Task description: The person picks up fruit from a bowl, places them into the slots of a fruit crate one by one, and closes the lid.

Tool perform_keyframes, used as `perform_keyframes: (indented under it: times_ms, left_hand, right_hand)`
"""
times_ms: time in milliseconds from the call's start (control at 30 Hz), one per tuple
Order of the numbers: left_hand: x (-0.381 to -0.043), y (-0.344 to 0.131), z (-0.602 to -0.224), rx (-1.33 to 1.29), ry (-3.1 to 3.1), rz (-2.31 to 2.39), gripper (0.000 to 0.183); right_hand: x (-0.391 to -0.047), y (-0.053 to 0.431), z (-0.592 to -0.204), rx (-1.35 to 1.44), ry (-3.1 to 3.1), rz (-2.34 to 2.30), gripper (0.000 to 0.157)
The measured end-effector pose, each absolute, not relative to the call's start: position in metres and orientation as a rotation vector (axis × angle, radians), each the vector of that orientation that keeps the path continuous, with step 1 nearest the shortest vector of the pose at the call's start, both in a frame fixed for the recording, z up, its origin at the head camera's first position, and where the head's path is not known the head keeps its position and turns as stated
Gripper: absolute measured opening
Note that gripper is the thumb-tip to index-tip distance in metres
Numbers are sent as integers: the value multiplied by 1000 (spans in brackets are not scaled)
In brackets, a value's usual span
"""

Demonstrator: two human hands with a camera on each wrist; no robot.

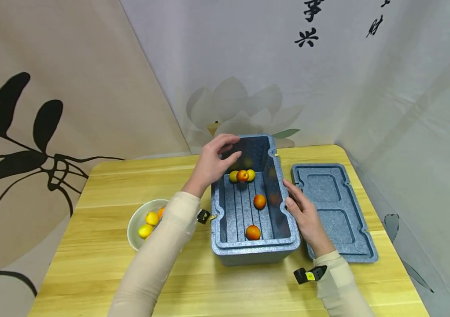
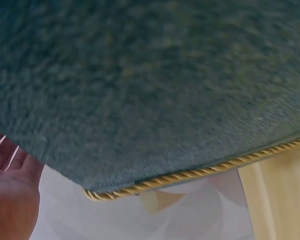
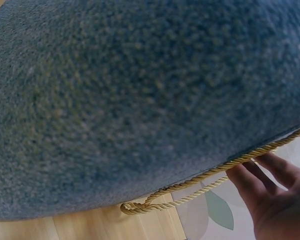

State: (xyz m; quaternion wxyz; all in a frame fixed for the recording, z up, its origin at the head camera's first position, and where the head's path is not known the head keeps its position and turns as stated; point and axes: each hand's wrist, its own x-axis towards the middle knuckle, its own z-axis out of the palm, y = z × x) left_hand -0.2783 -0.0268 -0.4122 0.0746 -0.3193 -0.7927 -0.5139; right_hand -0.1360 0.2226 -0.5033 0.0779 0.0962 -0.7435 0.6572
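Note:
A grey speckled foam box (image 1: 255,252) stands lidless on the table, its long side running away from me. Several fruits lie inside: two yellow ones and a red-orange one (image 1: 242,175) grouped toward the far end, an orange-red one (image 1: 260,201) mid-floor, and another (image 1: 253,232) by the near wall. Above the far left rim hovers my left hand (image 1: 218,156), thumb and fingers apart, holding nothing. My right hand (image 1: 306,218) rests its fingers against the right outer side, beside the rim. In the right wrist view, its fingertips touch the wall near a yellow rope (image 3: 200,179).
A pale bowl (image 1: 134,222) with yellow and orange fruits sits left of the box, partly hidden by my left sleeve. The grey foam lid (image 1: 333,211) lies on the right of the wooden table (image 1: 102,246). Fabric curtains hang behind and at the right.

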Motion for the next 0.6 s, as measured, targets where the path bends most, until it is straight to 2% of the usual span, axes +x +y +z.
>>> perform_keyframes:
  times_ms: [433,600]
  left_hand:
    - [-269,-48,-431,-877,-2159,-1662,28]
    - [-255,-55,-421,-844,-2121,-1692,26]
  right_hand:
    - [-137,223,-504,294,-2218,1980,46]
    - [-137,223,-504,297,-2213,1979,46]
